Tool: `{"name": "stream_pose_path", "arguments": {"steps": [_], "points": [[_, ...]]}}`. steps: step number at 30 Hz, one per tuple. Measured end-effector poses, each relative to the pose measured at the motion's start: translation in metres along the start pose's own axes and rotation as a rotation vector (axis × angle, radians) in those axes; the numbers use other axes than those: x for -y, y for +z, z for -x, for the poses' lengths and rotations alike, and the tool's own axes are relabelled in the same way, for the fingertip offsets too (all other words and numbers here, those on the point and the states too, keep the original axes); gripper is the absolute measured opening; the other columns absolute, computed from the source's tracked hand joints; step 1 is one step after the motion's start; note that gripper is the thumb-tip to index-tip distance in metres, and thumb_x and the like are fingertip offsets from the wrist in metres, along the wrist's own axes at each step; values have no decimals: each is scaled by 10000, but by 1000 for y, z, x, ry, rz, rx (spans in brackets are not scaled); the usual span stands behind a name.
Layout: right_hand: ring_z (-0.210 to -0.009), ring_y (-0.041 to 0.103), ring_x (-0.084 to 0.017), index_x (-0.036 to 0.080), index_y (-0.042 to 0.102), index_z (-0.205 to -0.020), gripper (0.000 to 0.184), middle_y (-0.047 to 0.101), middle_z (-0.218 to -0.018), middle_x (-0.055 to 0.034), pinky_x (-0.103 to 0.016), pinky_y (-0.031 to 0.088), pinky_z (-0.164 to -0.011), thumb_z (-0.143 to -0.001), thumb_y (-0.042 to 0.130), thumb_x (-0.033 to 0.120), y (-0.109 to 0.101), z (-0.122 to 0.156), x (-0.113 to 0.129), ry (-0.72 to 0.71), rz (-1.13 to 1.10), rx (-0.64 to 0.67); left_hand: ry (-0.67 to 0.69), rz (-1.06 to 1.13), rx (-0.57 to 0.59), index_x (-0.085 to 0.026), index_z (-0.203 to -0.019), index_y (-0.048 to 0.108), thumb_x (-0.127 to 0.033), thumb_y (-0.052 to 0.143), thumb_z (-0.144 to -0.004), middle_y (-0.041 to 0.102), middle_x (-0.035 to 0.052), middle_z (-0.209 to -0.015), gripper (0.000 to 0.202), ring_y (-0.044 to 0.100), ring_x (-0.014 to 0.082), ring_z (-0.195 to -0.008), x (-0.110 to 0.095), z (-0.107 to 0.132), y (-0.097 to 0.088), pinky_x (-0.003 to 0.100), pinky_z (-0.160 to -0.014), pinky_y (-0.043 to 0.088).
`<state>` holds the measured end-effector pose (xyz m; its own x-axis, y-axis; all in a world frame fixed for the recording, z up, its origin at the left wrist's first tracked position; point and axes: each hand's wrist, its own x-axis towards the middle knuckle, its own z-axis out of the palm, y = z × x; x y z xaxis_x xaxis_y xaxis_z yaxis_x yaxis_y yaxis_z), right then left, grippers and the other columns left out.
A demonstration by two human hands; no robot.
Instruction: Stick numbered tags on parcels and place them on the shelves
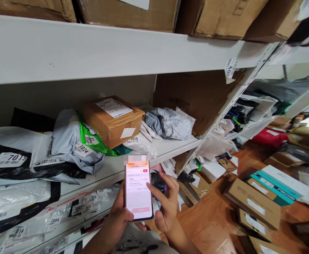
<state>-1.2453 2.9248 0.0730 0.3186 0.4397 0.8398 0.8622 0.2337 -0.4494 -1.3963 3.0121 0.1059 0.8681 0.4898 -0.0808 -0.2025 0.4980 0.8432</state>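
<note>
My left hand (120, 208) is closed around a smartphone (139, 198), with its thumb along the lower left edge. The lit screen faces me and shows a mostly white page with an orange banner and a pink bar near the bottom; the small text is too fine to read. My right hand (168, 203) is open, its fingers apart, beside the phone's right edge. Its index finger points at the upper right of the screen; I cannot tell whether it touches. Just beyond the phone, a cardboard box (113, 121) sits among bagged parcels on a white shelf (109, 173).
Grey bagged parcels (170, 122) and a parcel labelled 3024 (76, 141) lie on the shelf. Overhead is a white shelf beam (112, 49) carrying large boxes. Cartons (253, 203) cover part of the wooden floor (210, 222) at right. Lower shelves hold more bags.
</note>
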Motion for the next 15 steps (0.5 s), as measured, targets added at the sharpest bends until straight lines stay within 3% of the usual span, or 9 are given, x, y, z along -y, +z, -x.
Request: {"name": "stream_pose_path", "arguments": {"steps": [5,8,10,15], "points": [[-1243,401,-348,354,428,-1421,550,393,-1417,-72,-566,322,-1018,-921,312,552,5,6,-1,40,-100,-97,-17,-3,-11,-283,-1489,180,-213,531,-644,538,131,-1334,917,622,326,-985,0,1,1,333,-554,596],[-1229,467,-316,305,387,-1438,564,472,-1383,-98,-499,390,-999,-929,371,546,10,4,2,319,-357,-81,-18,-4,-11,-289,-1510,103,-208,532,-626,523,129,-1349,986,606,322,-990,1,1,1,331,-546,590],[-1142,543,-276,271,447,-1384,517,561,-1292,-101,-416,451,-929,-928,429,515,11,-4,5,517,-560,-19,-20,-3,-17,-291,-1518,68,-196,531,-612,514,126,-1355,1021,584,324,-1018,2,0,1,320,-541,583],[-884,615,-207,219,635,-1075,292,684,-953,-36,-309,474,-789,-856,561,398,12,-35,10,739,-826,87,-47,3,-28,-338,-1514,93,-179,545,-613,492,98,-1390,1020,559,316,-1075,6,-1,-1,277,-577,570]]}}
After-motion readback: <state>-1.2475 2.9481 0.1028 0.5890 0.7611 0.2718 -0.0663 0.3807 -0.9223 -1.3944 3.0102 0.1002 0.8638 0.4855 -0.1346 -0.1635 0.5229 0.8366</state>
